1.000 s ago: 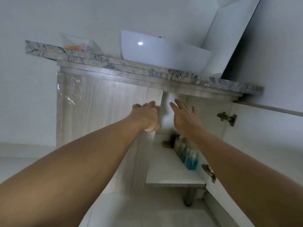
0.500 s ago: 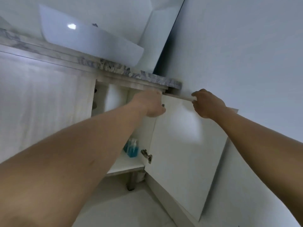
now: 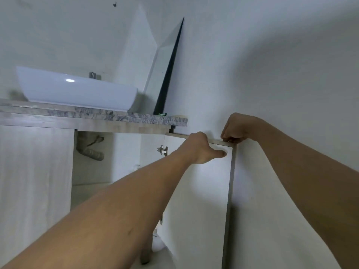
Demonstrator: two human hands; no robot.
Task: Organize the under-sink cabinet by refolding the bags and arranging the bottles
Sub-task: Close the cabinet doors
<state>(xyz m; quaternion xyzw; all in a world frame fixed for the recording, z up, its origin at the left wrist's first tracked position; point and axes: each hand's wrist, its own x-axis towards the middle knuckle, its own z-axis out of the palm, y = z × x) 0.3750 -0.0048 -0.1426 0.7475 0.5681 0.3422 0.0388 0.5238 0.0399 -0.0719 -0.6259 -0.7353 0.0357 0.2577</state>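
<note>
Now my left grip [image 3: 202, 148] curls over the top of the open cabinet door [image 3: 200, 200], and my right grip [image 3: 238, 127] pinches its top corner.

Marble countertop [image 3: 116, 117] — white basin [image 3: 77, 92] atop.

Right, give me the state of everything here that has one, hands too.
right door: open wide, swung back near the wall
left door: closed
left hand: grips right door's top edge
right hand: grips the same edge at its outer corner
mirror: leaning on the wall
</note>
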